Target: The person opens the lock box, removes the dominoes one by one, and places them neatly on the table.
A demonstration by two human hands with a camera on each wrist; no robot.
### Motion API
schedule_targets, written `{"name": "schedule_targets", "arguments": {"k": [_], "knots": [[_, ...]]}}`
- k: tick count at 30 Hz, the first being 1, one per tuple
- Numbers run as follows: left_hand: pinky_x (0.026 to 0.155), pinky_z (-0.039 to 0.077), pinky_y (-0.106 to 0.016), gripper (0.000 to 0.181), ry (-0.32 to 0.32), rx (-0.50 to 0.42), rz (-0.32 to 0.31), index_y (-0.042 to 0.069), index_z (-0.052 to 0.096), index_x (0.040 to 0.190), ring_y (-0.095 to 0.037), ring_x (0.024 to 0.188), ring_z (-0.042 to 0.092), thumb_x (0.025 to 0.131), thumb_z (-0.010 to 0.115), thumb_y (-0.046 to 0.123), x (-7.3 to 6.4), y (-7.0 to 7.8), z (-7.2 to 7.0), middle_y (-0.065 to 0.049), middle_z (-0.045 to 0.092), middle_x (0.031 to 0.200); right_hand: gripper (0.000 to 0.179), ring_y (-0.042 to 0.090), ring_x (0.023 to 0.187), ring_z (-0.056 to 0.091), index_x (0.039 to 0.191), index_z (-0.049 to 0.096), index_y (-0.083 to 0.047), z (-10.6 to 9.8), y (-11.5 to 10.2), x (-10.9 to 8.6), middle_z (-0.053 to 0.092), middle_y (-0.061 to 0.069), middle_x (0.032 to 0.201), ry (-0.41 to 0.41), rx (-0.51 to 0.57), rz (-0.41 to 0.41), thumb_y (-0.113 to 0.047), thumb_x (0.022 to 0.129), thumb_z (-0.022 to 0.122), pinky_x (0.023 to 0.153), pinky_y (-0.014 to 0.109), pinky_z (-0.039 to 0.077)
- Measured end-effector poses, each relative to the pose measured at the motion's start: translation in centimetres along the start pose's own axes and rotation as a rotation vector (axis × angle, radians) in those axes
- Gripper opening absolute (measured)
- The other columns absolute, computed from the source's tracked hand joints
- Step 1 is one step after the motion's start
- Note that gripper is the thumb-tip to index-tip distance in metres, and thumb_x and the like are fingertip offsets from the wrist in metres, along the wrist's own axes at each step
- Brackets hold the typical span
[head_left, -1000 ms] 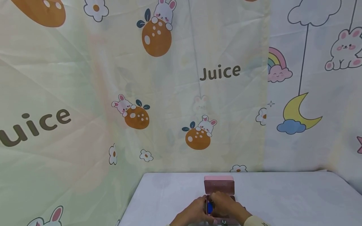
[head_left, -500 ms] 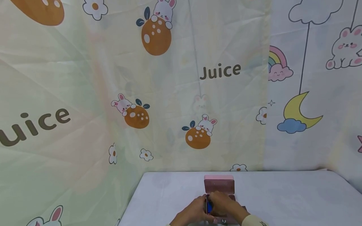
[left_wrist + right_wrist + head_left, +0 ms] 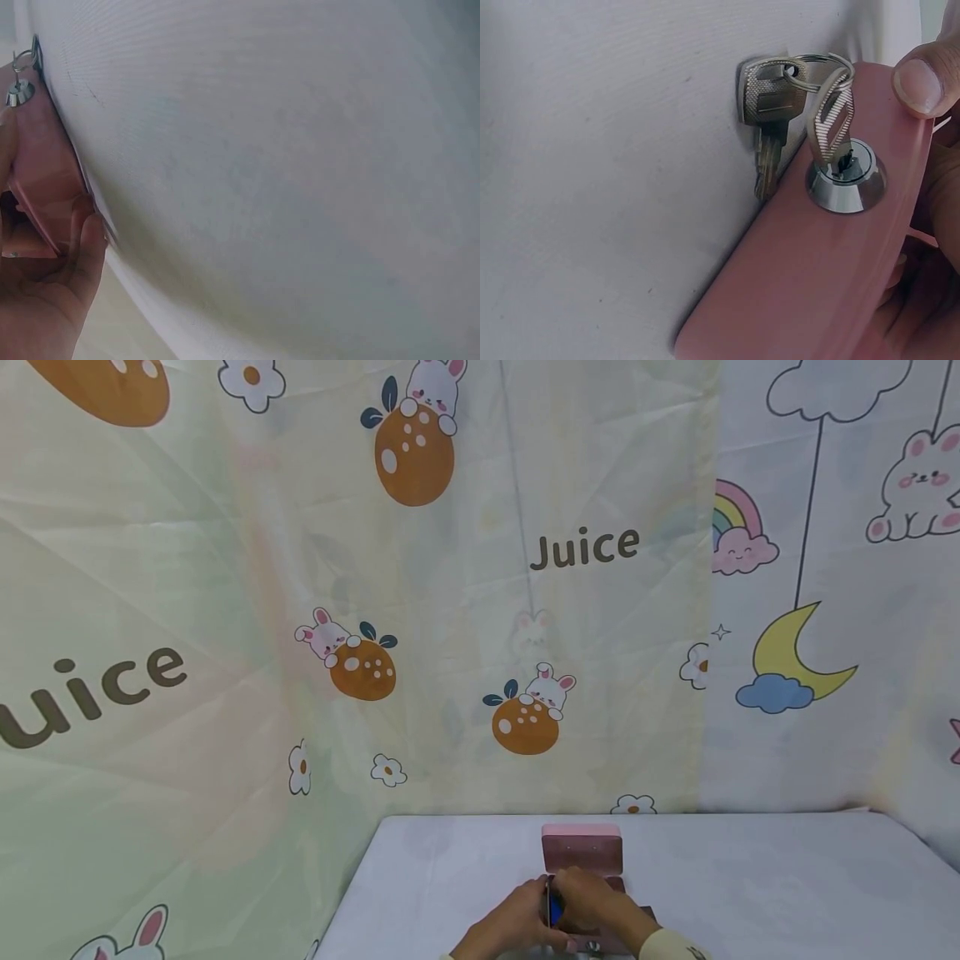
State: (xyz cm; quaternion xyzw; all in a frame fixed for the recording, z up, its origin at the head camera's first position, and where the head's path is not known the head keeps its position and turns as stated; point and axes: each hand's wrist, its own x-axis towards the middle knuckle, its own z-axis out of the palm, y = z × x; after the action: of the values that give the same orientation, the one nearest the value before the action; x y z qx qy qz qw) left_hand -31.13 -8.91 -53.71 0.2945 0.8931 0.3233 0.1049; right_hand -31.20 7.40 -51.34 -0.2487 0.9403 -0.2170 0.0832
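On the counter, the pink lockbox is gripped by the left hand; whether anything inside it is gripped by the right hand cannot be told. If jolted, its raised lid could be dropped.

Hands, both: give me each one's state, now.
Left hand: holding the pink box at its edge.
Right hand: down in the box, grip hidden; open or closed cannot be told.

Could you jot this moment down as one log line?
left hand: holds pink box | right hand: inside, grip unclear | lid: open | key: in lock
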Motion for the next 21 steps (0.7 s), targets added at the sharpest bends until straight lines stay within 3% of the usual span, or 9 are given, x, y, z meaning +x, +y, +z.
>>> {"name": "schedule_targets", "arguments": {"k": [10, 21], "knots": [[0.075, 0.046, -0.019, 0.064, 0.007, 0.026, 0.045, 0.015, 0.053, 0.119, 0.001, 0.086, 0.053, 0.068, 0.084, 0.038, 0.06, -0.23, 0.13, 0.012, 0.058, 0.098, 0.028, 0.008, 0.062, 0.053, 0.091, 0.068, -0.011, 0.38, 0.21, 0.14, 0.060, -0.005, 0.073, 0.001, 0.010, 0.011, -0.022, 0.069, 0.083, 0.063, 0.030, 0.053], [0.076, 0.046, -0.020, 0.065, 0.010, 0.028, 0.034, 0.015, 0.052, 0.121, 0.001, 0.086, 0.052, 0.068, 0.084, 0.037, 0.01, -0.17, 0.08, 0.010, 0.059, 0.100, 0.024, 0.008, 0.061, 0.053, 0.090, 0.068, -0.012, 0.13, 0.08, -0.17, 0.060, -0.007, 0.072, 0.000, 0.025, -0.008, -0.021, 0.072, 0.080, 0.062, 0.029, 0.052]]}}
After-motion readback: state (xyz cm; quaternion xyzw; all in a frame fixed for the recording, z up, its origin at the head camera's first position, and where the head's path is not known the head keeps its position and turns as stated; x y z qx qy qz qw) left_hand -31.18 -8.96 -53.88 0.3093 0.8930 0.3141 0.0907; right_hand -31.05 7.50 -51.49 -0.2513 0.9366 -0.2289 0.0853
